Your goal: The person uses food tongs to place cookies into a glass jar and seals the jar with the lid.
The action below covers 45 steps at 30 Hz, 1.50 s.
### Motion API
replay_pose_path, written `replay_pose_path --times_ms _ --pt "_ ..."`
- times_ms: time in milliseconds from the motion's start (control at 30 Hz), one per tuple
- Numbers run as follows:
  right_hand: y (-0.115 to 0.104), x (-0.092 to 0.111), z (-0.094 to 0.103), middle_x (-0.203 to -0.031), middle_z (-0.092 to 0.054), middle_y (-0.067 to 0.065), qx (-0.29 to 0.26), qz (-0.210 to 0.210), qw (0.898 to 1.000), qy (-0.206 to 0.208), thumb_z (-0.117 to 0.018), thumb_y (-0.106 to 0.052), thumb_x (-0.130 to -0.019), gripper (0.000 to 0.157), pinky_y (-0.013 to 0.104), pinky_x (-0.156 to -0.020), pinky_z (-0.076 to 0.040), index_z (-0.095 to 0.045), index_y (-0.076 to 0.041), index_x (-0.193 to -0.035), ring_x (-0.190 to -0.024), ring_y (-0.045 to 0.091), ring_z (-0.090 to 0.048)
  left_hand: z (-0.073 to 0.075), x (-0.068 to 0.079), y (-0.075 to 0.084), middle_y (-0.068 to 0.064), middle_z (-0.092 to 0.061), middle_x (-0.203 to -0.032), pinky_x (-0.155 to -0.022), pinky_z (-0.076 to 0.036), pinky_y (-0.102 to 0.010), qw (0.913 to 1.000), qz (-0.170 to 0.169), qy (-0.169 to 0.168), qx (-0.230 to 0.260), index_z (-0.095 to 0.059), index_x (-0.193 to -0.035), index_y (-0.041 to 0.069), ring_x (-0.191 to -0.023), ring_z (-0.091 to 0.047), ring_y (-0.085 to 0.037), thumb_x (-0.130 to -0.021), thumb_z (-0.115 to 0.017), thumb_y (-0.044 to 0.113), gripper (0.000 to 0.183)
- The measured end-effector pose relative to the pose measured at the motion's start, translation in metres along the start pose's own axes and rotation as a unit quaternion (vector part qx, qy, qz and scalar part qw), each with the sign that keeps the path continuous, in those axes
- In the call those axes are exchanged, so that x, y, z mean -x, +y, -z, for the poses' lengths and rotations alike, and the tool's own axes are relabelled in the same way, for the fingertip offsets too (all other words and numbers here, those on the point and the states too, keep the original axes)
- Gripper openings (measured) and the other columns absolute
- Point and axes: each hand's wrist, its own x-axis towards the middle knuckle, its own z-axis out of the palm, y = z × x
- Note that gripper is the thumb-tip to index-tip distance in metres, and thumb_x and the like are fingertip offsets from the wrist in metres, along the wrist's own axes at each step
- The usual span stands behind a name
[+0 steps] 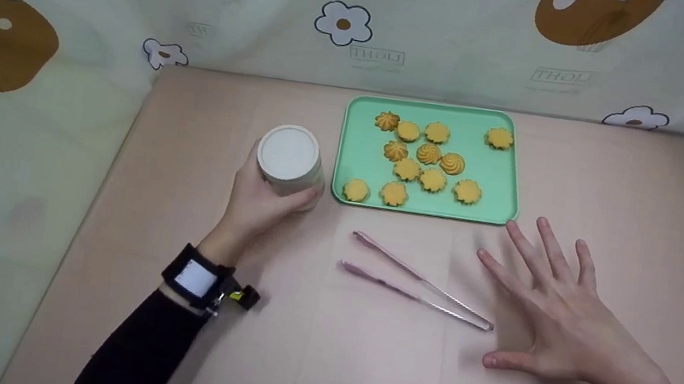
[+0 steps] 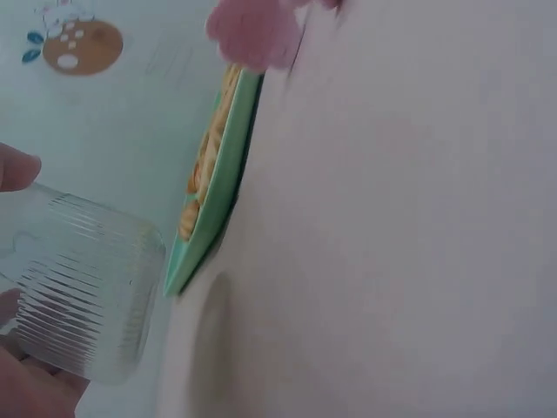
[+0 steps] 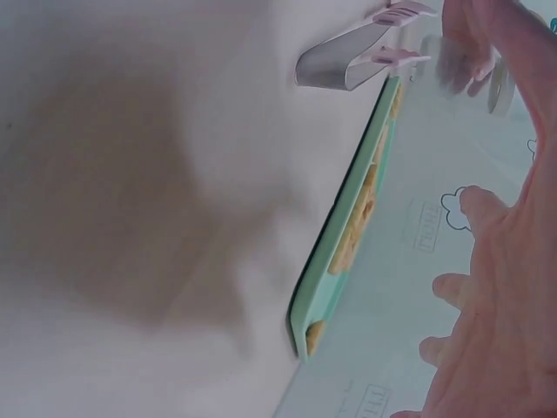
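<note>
A clear ribbed jar (image 2: pixel 87 279) with a white lid (image 1: pixel 289 152) is gripped by my left hand (image 1: pixel 256 196), thumb on its near right side. In the left wrist view a gap shows between the jar's base and the table. My right hand (image 1: pixel 561 313) is spread wide over the right of the table, fingers apart, holding nothing. Just left of it lie metal tongs (image 1: pixel 419 288) with pink tips, pointing left. Behind the tongs is a green tray (image 1: pixel 507 176) bearing several flower-shaped cookies (image 1: pixel 432 180).
The beige table (image 1: pixel 356 370) ends at the back against a patterned curtain (image 1: pixel 259 17), which also covers the left side. Black bands with small cameras sit on both wrists. The tray stands near the table's back edge, just right of the jar.
</note>
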Motion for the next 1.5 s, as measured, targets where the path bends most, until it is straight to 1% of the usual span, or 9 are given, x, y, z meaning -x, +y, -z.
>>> replay_pose_path --times_ms 167,433,733,967,1100,1167,1267,1367,1500 --pt "0.000 -0.001 -0.001 -0.183 -0.008 0.018 0.000 0.000 1.000 0.001 -0.080 -0.092 -0.066 0.136 0.084 -0.123 0.003 -0.029 -0.029 -0.174 -0.166 0.051 0.004 -0.006 0.020 0.001 -0.010 -0.064 -0.146 -0.122 -0.044 -0.049 0.9993 -0.024 -0.019 -0.022 -0.052 -0.150 0.004 -0.139 -0.059 -0.024 -0.072 -0.101 0.014 0.093" --pt "-0.001 -0.004 -0.001 -0.183 -0.007 0.017 0.003 0.004 1.000 0.013 -0.081 -0.090 -0.066 0.135 0.085 -0.122 0.000 -0.030 -0.029 -0.174 -0.165 0.052 0.003 -0.022 0.042 0.003 -0.010 -0.064 -0.148 -0.122 -0.045 -0.048 0.9969 -0.026 -0.074 0.006 -0.051 -0.151 0.003 -0.139 -0.059 -0.025 -0.072 -0.101 0.013 0.094" --pt "-0.012 -0.029 0.007 -0.183 -0.004 0.017 -0.009 -0.008 0.999 0.040 -0.073 -0.095 -0.070 0.131 0.087 -0.120 -0.005 -0.028 -0.030 -0.175 -0.166 0.051 0.003 -0.039 0.040 0.002 -0.006 -0.064 -0.147 -0.120 -0.046 -0.047 0.9964 -0.019 -0.080 0.023 -0.052 -0.151 0.006 -0.139 -0.059 -0.023 -0.073 -0.102 0.017 0.094" --pt "-0.024 -0.058 0.019 -0.183 -0.005 0.018 -0.019 0.029 0.997 0.067 -0.066 -0.098 -0.074 0.129 0.088 -0.118 -0.008 -0.027 -0.028 -0.175 -0.166 0.051 0.001 -0.058 0.040 0.013 -0.005 -0.063 -0.148 -0.121 -0.046 -0.044 0.9926 -0.015 -0.118 0.022 -0.050 -0.152 0.006 -0.140 -0.058 -0.020 -0.072 -0.103 0.021 0.097" --pt "-0.031 -0.076 0.029 -0.184 -0.004 0.016 -0.021 0.044 0.996 0.069 -0.068 -0.096 -0.074 0.130 0.088 -0.119 -0.009 -0.027 -0.026 -0.175 -0.166 0.049 -0.001 -0.072 0.042 0.020 -0.004 -0.062 -0.150 -0.123 -0.044 -0.042 0.9896 -0.018 -0.140 0.027 -0.048 -0.154 0.007 -0.142 -0.057 -0.018 -0.074 -0.103 0.024 0.099" --pt "-0.036 -0.084 0.032 -0.184 -0.005 0.014 -0.016 0.043 0.997 0.067 -0.068 -0.096 -0.074 0.130 0.088 -0.118 -0.013 -0.026 -0.026 -0.175 -0.166 0.048 -0.006 -0.078 0.042 0.023 -0.004 -0.061 -0.152 -0.124 -0.043 -0.042 0.9872 -0.022 -0.156 0.028 -0.047 -0.156 0.007 -0.143 -0.056 -0.017 -0.075 -0.103 0.026 0.100" --pt "-0.045 -0.096 0.034 -0.183 -0.015 0.013 -0.014 0.039 0.996 0.076 -0.067 -0.097 -0.074 0.130 0.084 -0.117 -0.024 -0.029 -0.025 -0.175 -0.163 0.046 -0.022 -0.086 0.043 0.027 -0.004 -0.061 -0.153 -0.124 -0.042 -0.042 0.9836 -0.023 -0.176 0.031 -0.046 -0.156 0.007 -0.143 -0.056 -0.017 -0.076 -0.102 0.027 0.099" --pt "-0.054 -0.107 0.034 -0.177 -0.030 0.016 -0.019 0.037 0.994 0.096 -0.067 -0.097 -0.075 0.128 0.075 -0.112 -0.037 -0.034 -0.021 -0.173 -0.151 0.045 -0.041 -0.093 0.044 0.029 -0.004 -0.060 -0.153 -0.124 -0.042 -0.043 0.9809 -0.017 -0.190 0.039 -0.046 -0.157 0.008 -0.143 -0.056 -0.017 -0.078 -0.100 0.029 0.098" --pt "-0.067 -0.120 0.029 -0.166 -0.046 0.018 -0.033 0.028 0.992 0.122 -0.068 -0.093 -0.079 0.120 0.063 -0.106 -0.046 -0.042 -0.017 -0.169 -0.134 0.042 -0.053 -0.099 0.045 0.030 -0.004 -0.061 -0.151 -0.121 -0.045 -0.044 0.9784 -0.008 -0.201 0.046 -0.045 -0.157 0.010 -0.140 -0.057 -0.018 -0.079 -0.100 0.032 0.097"
